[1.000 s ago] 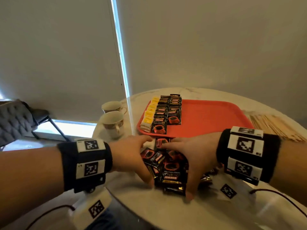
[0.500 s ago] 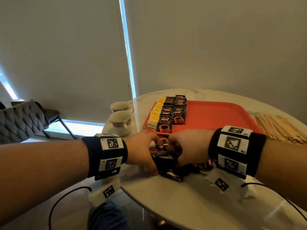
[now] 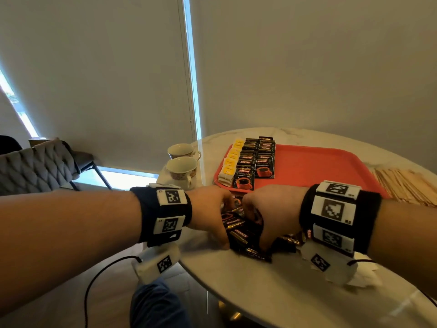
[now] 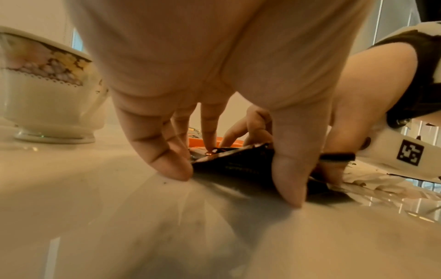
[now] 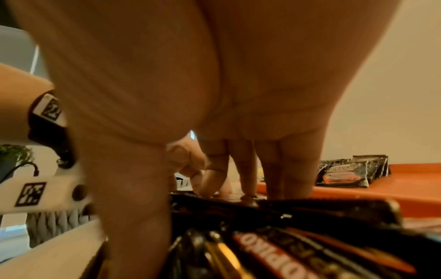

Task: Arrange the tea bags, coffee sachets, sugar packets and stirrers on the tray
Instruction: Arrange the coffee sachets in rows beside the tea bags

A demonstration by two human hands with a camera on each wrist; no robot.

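Observation:
A loose pile of black coffee sachets (image 3: 241, 230) lies on the white table just in front of the red tray (image 3: 319, 166). My left hand (image 3: 210, 209) grips the pile from the left and my right hand (image 3: 272, 214) from the right, fingers curled down around it. The left wrist view shows my fingers (image 4: 167, 162) and thumb pressed to the table around the sachets (image 4: 238, 166). The right wrist view has sachets (image 5: 298, 245) bunched under my palm. Yellow tea bags (image 3: 233, 159) and rows of coffee sachets (image 3: 257, 157) stand on the tray's left side.
Wooden stirrers (image 3: 406, 188) lie heaped on the table right of the tray. Two teacups (image 3: 182, 169) stand at the table's left edge. White paper pieces (image 3: 359, 280) lie under my right wrist. A grey chair (image 3: 35, 166) stands off to the left.
My hands lay spread over the scattered sachets a second ago. They have since drawn together and curled, bunching the pile between them.

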